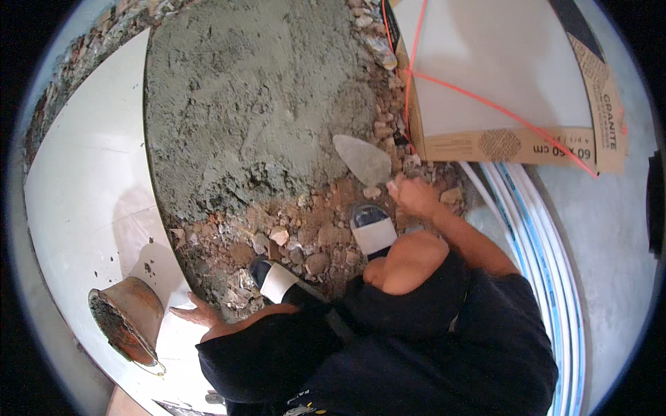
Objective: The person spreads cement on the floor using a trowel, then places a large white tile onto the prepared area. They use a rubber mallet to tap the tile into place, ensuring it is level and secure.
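Note:
My right hand grips the handle of a pointed metal trowel. Its grey blade is over the right side of a bed of rough grey wet mortar, near a strip of rubble. My left hand, fingers apart, rests at the edge of the white tiled surface on the left. Just left of that hand a dirty bucket with a wire handle stands on the tiles, which carry a few dark spatters.
My knees and sandalled feet are over the rubble. At upper right lies a large white tile with cardboard edging and loose orange straps. Long white and blue pipes curve along the right, over a grey floor.

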{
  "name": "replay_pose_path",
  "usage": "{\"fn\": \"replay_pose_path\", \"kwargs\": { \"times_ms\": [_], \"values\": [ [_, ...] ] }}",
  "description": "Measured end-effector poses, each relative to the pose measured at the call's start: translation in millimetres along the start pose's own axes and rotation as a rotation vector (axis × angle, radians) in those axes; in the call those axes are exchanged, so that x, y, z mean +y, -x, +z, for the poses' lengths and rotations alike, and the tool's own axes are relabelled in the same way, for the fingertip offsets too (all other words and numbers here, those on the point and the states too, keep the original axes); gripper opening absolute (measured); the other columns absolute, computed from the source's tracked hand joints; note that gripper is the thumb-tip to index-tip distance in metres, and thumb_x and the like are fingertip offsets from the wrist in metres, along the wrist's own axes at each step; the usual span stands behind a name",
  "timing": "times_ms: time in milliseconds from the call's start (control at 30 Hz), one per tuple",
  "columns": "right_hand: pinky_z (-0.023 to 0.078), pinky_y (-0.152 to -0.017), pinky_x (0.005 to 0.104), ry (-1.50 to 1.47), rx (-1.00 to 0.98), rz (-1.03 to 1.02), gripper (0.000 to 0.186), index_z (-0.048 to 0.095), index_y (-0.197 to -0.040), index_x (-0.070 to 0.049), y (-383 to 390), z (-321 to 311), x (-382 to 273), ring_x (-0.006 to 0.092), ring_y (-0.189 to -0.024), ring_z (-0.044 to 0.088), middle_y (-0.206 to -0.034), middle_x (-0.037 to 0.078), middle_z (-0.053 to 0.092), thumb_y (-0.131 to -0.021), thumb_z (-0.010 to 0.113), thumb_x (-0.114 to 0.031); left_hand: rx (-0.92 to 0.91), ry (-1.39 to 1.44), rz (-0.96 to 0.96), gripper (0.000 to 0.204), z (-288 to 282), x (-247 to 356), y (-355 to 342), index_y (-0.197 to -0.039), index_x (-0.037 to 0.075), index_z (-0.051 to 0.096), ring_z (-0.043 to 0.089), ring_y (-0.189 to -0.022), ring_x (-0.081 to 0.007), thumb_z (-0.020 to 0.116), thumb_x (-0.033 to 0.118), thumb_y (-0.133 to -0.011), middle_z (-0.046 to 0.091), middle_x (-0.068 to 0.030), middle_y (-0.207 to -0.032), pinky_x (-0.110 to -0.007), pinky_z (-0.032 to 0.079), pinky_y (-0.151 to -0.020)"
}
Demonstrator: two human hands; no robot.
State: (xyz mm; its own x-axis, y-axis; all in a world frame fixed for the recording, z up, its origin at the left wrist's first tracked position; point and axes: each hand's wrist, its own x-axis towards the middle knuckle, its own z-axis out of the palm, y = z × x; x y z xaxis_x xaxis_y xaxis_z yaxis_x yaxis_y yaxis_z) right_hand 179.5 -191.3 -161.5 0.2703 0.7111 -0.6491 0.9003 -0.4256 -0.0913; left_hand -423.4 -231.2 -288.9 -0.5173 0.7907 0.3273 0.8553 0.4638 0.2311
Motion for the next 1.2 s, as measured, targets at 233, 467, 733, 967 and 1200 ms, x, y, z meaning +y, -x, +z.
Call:
{"fn": "replay_pose_path", "kwargs": {
  "times_ms": [233,467,733,967,1200],
  "values": [
    [0.047,-0.077,0.0541,-0.076,-0.036,-0.175,0.047,0.057,-0.099,0.001,-0.3,-30.7,3.6,0.0436,-0.088,0.061,-0.092,0.027,0.064,-0.094,0.040,-0.042,-0.144,0.111,-0.022,0.074,-1.6,55.3,-9.2,-0.142,-0.002,0.025,0.025,-0.135,-0.0408,0.053,0.043,-0.091,0.027,-0.0269,-0.145,-0.049,0.021,-0.111],
    [0.046,-0.078,0.0519,-0.004,0.034,-0.067,0.047,0.058,-0.098,0.001,-45.5,-23.3,42.8,0.0418,-0.089,0.061,-0.094,0.027,0.062,-0.093,0.038,-0.042,-0.207,0.179,0.128,0.060,0.2,58.2,-12.5,-0.138,-0.002,0.034,0.030,-0.132,-0.0414,0.056,0.030,-0.092,0.031,-0.0275,-0.142,-0.047,0.023,-0.111],
    [0.043,-0.086,0.0484,-0.556,0.027,0.027,0.050,0.060,-0.103,0.002,-45.7,13.7,69.0,0.0433,-0.096,0.057,-0.100,0.030,0.060,-0.093,0.039,-0.042,-0.693,0.235,-0.196,0.036,-10.8,76.7,1.1,-0.094,-0.005,0.062,0.061,-0.081,-0.0306,0.052,0.029,-0.094,0.063,-0.0236,-0.085,-0.042,0.046,-0.075],
    [0.038,-0.096,0.0433,-0.331,-0.017,-0.058,0.040,0.051,-0.123,0.002,10.6,87.2,142.6,0.0395,-0.117,0.047,-0.123,0.025,0.051,-0.098,0.036,-0.025,-0.339,0.432,-0.042,0.038,5.8,104.6,39.9,-0.116,0.004,0.057,0.059,-0.095,-0.0411,0.050,0.032,-0.093,0.063,-0.0227,-0.102,-0.045,0.047,-0.079],
    [0.029,-0.106,0.0413,-0.321,0.111,-0.148,0.046,0.042,-0.134,0.002,-17.3,7.5,64.5,0.0321,-0.128,0.039,-0.137,0.020,0.043,-0.098,0.036,-0.026,-0.633,0.677,-0.226,0.038,-65.6,180.4,-19.2,-0.123,0.000,0.048,0.058,-0.106,-0.0247,0.052,0.024,-0.094,0.058,-0.0186,-0.113,-0.038,0.046,-0.086]
  ]
}}
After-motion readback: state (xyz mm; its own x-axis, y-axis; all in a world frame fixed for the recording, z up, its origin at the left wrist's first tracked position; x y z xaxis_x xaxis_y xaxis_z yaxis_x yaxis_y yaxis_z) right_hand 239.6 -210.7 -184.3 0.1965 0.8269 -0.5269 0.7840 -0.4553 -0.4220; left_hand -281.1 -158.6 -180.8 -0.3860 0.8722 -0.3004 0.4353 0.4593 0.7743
